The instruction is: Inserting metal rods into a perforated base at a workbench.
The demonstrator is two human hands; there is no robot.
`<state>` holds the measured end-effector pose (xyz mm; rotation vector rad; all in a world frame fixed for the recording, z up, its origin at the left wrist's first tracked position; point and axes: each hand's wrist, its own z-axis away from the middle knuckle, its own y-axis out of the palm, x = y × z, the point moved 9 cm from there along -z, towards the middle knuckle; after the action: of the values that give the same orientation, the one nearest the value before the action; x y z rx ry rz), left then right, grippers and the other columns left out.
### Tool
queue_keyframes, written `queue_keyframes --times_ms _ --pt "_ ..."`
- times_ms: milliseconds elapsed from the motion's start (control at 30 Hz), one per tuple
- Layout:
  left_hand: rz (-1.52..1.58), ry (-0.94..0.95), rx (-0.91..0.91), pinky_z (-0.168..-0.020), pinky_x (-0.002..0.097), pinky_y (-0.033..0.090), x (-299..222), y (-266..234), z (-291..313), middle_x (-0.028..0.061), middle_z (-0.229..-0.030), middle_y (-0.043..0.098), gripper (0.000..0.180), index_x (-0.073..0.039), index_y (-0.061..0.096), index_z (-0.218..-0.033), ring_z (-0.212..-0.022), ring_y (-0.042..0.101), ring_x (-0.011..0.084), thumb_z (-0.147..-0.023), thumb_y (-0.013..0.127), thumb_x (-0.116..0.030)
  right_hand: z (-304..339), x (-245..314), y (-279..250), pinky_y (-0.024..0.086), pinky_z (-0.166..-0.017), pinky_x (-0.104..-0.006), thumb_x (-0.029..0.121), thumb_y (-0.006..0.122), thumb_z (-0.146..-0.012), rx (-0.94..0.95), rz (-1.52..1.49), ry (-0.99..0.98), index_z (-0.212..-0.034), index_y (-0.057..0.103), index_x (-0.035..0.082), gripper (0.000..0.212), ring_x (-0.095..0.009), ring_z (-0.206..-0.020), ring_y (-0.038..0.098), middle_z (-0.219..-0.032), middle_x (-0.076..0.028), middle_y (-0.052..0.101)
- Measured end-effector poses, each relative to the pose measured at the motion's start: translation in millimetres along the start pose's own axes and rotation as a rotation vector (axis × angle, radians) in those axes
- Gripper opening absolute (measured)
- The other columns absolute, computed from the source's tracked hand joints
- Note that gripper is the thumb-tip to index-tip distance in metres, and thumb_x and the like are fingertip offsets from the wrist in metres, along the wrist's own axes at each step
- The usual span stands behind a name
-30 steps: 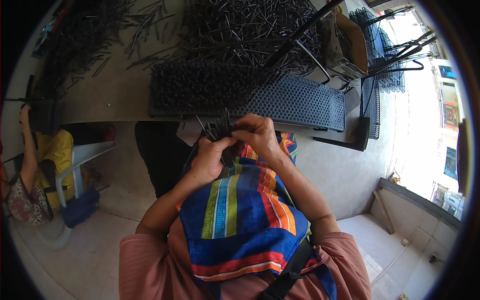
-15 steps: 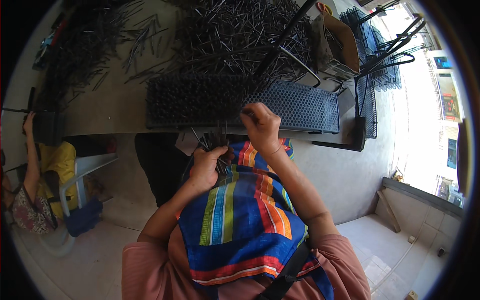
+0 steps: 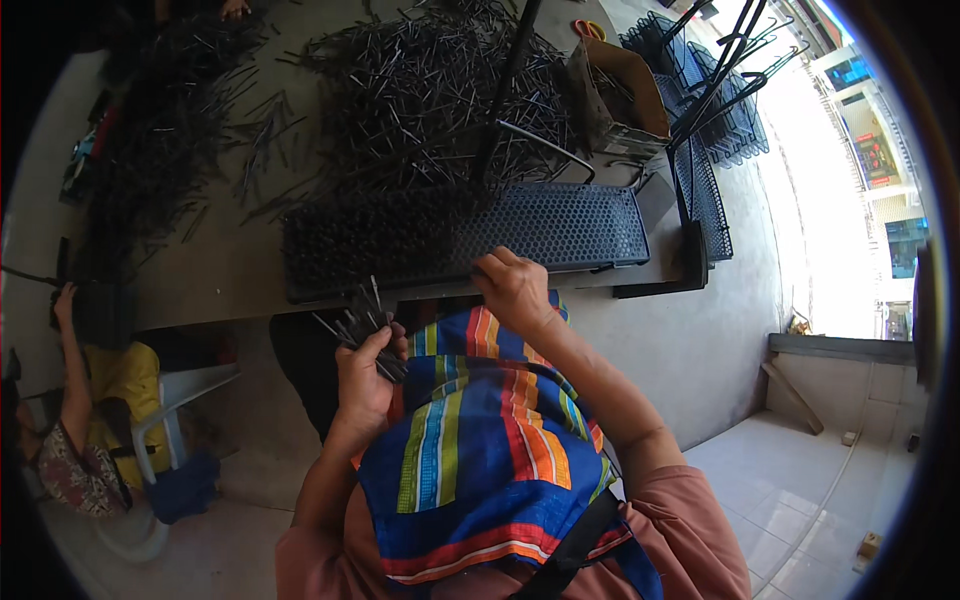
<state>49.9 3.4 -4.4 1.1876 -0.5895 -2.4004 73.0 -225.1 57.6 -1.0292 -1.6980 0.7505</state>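
Observation:
My left hand [image 3: 362, 385] is closed round a bundle of thin dark strips [image 3: 362, 325], their ends fanning out above the fingers. It is over my lap, just short of the table's near edge. My right hand [image 3: 515, 292] hovers at the front edge of a long black perforated rack [image 3: 570, 228]. Its fingers are pinched together; whatever they may hold is too small or hidden to make out. Many dark strips stand packed upright in the holes of the rack's left part [image 3: 370, 235], while bare holes show on the right.
Behind the rack lies a large heap of loose dark strips [image 3: 430, 90], with another heap [image 3: 165, 130] at left. A cardboard box [image 3: 620, 105], orange-handled scissors [image 3: 588, 30] and black wire racks [image 3: 725, 110] are at back right. At far left sits another person [image 3: 75, 455].
My left hand with its bundle has drawn left and away from the rack. My right hand has dropped slightly toward the rack's near edge. The whole view has shifted a little.

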Motion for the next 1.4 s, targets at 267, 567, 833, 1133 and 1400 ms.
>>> queue_keyframes --times_ms 267,567,833,1133,1400 --pt "0.139 0.319 -0.334 -0.064 0.0291 0.049 -68 -128 -33 0.0090 -0.103 0.067 0.018 -0.002 0.062 -0.109 -0.080 0.063 0.0170 -0.092 0.061 -0.004 54 -180 -106 0.040 -0.093 -0.0442 0.027 0.074 -0.072 -0.248 0.426 0.488 -0.114 0.062 0.009 0.047 -0.030 -0.110 0.055 -0.111 -0.009 0.060" --pt "0.081 0.287 -0.525 -0.063 0.0313 0.049 -79 -160 -70 0.0075 -0.097 0.063 0.017 -0.001 0.061 -0.108 -0.079 0.063 0.0191 -0.091 0.062 -0.004 100 -302 -89 0.047 -0.080 -0.0433 0.046 0.064 -0.081 -0.222 -0.138 1.051 -0.099 0.069 -0.001 0.051 -0.038 -0.086 0.065 -0.086 -0.021 0.069" --pt "0.071 0.279 -0.580 -0.062 0.0345 0.049 -91 -161 -77 0.0090 -0.098 0.060 0.023 -0.003 0.056 -0.109 -0.076 0.061 0.0215 -0.088 0.064 -0.001 120 -282 -84 0.042 -0.063 -0.0349 0.034 0.069 -0.082 -0.271 -0.224 1.174 -0.083 0.066 -0.004 0.039 -0.016 -0.066 0.052 -0.067 -0.006 0.058" --pt "0.015 0.528 -0.857 -0.062 0.0316 0.049 -164 -207 -53 0.0120 -0.099 0.064 0.023 0.001 0.058 -0.111 -0.074 0.063 0.0214 -0.089 0.062 0.000 98 -206 -48 0.046 -0.081 -0.0437 0.047 0.065 -0.082 -0.151 -0.158 1.016 -0.108 0.061 -0.003 0.057 -0.038 -0.090 0.062 -0.093 -0.023 0.065" --pt "-0.059 0.120 -0.104 -0.061 0.0300 0.052 -66 21 -31 0.0139 -0.089 0.069 0.012 0.005 0.064 -0.097 -0.073 0.066 0.0183 -0.086 0.064 -0.001 25 -102 -71 0.044 -0.091 -0.0431 0.010 0.074 -0.073 -0.200 0.221 0.373 -0.127 0.056 0.005 0.057 -0.033 -0.111 0.058 -0.119 -0.015 0.059"
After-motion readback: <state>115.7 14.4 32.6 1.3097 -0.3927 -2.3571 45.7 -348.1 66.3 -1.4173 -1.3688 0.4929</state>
